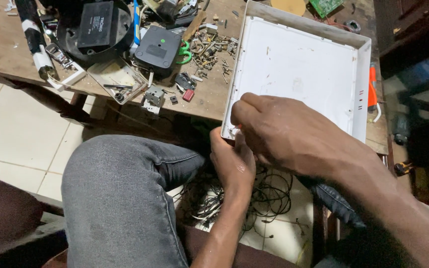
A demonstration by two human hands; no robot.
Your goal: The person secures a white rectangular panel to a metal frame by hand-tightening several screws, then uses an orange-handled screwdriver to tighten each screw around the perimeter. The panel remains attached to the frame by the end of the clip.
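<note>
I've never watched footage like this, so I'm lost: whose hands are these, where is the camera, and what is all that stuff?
The camera sits on a person's head, looking down at their own bare hands and knee. The right hand and left hand meet at the near corner of a shallow white tray-like panel, which overhangs a wooden table. What the fingers pinch is hidden. Left of the panel lie loose screws, a dark plastic box and other parts. Tangled wires lie on the floor.
</note>
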